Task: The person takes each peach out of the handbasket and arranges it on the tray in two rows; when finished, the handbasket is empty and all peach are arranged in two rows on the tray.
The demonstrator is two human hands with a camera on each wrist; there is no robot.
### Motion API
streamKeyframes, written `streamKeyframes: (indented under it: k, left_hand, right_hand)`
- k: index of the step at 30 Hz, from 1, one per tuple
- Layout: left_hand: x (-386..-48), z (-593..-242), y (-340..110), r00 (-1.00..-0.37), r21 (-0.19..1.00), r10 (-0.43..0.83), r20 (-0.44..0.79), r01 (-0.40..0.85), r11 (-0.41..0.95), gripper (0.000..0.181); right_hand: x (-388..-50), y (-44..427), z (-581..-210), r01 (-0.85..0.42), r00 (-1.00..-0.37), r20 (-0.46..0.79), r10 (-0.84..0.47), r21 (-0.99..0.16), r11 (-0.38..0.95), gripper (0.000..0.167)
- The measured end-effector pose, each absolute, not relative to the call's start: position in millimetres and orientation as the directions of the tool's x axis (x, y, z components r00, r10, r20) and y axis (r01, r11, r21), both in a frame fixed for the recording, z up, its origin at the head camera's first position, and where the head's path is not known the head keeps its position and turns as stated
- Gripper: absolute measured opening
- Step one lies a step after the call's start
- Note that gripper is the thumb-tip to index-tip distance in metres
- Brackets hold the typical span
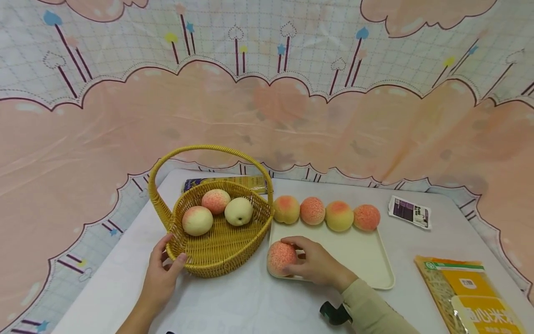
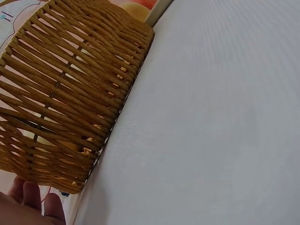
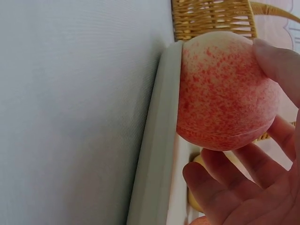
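Observation:
My left hand [image 1: 160,273] holds the near left end of a yellow wicker basket [image 1: 221,269], thumb at the rim and fingers on its outer side; the thumb is out of sight in the left wrist view. Three fruits lie inside: a pale blushed peach [image 1: 198,221], a red-speckled peach [image 1: 215,201] and a whitish peach [image 1: 239,211]. With thumb and fingers, my right hand [image 1: 319,262] grips another red-speckled peach [image 3: 225,91] at the near left corner of a cream tray [image 1: 354,253]. Several more peaches [image 1: 312,211] line the tray's far side.
Behind the basket lies a yellow and dark blue packet [image 1: 246,182]. A small white and purple packet [image 1: 410,212] is beyond the tray to the right, and a large yellow bag [image 1: 469,297] lies at the near right. A dark object [image 1: 333,313] sits by my right sleeve.

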State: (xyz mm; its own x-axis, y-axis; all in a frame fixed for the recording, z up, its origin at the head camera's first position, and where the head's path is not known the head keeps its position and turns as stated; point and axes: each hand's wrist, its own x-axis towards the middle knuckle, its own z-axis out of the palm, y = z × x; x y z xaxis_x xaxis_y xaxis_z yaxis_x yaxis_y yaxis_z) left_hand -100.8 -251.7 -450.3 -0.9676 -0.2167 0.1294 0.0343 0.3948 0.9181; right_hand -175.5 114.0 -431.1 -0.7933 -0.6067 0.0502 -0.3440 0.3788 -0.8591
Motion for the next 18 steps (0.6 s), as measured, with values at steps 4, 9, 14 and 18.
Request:
streamKeyframes:
  k: [4, 9, 14, 18]
  left_hand:
    - [-101, -447, -255, -0.975, 0.911, -0.203, 0.092, 0.000, 0.413, 0.069]
    - [-102, -442, -259, -0.980, 0.889, -0.183, 0.082, -0.011, 0.457, 0.067]
    - [-107, -438, -263, -0.979, 0.867, -0.160, 0.128, 0.032, 0.497, 0.060]
    - [-111, -435, -266, -0.984, 0.858, -0.138, 0.113, 0.026, 0.513, 0.061]
  right_hand:
    - [-175, 113, -430, -0.333, -0.796, 0.043, -0.604, -0.864, 0.377, 0.058]
    - [-175, 113, -429, -0.326, -0.797, 0.033, -0.604, -0.865, 0.383, 0.059]
    - [-175, 113, -429, -0.325, -0.795, 0.026, -0.606, -0.861, 0.390, 0.060]
    - [-174, 114, -429, -0.342, -0.795, 0.034, -0.606, -0.850, 0.401, 0.060]
